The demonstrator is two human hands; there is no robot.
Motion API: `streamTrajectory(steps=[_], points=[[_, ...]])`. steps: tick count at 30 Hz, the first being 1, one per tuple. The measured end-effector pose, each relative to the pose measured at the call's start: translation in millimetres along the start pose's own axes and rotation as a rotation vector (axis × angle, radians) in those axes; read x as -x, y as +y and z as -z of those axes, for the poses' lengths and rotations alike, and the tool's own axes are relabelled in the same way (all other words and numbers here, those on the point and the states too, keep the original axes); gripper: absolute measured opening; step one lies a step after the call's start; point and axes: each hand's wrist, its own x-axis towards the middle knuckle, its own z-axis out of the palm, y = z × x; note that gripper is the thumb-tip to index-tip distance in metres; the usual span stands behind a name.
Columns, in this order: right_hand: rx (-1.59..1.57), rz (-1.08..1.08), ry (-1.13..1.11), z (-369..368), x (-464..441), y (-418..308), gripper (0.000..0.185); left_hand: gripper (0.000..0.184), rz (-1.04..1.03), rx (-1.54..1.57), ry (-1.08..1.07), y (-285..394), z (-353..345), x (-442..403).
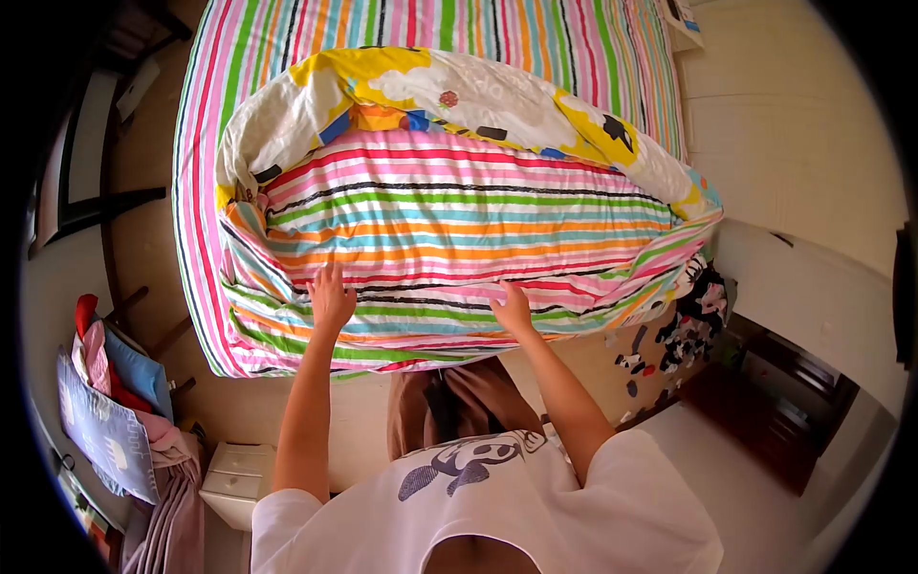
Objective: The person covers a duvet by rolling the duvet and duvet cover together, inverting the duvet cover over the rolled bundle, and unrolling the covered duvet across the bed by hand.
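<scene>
A quilt (459,230) lies on the near part of the bed, its inner face in pink, green, orange, blue and black stripes. Its far edge curves in a thick rolled band (449,91) with a yellow and white cartoon print. My left hand (333,297) is over the near left part of the stripes, fingers spread. To its right, my right hand (513,308) hovers at or just above the near folds, its thumb and fingers apart. Whether either palm touches the cloth I cannot tell. Neither hand shows anything held.
Beneath the quilt is a striped bedsheet (206,191). Pillows (110,421) and cloths are piled at the lower left, near a small white drawer cabinet (234,478). A black-and-white patterned cloth (703,306) is at the right, close to dark wooden furniture (755,421).
</scene>
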Motion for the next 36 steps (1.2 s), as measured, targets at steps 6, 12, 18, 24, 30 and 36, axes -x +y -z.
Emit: streamTrajectory(steps=[6,12,18,24,30,36], points=[[-0.068,-0.054,0.057,54,49,42,0.052,0.041,-0.245,0.257,-0.07,103,-43,44],[-0.171,0.129,0.199,97,73,109,0.05,0.036,-0.259,0.278,-0.044,185,-82,90],[-0.303,0.178,0.357,218,114,267,0.048,0.038,-0.066,0.296,-0.065,310,-127,129],[-0.353,0.082,0.61,337,151,426,0.043,0.043,-0.176,0.239,-0.194,460,-184,130],[-0.434,0.105,0.649,408,161,494,0.038,0.044,-0.316,0.189,-0.258,628,-222,101],[-0.398,0.149,0.424,468,130,588,0.038,0.048,-0.306,0.294,-0.087,773,-327,28]])
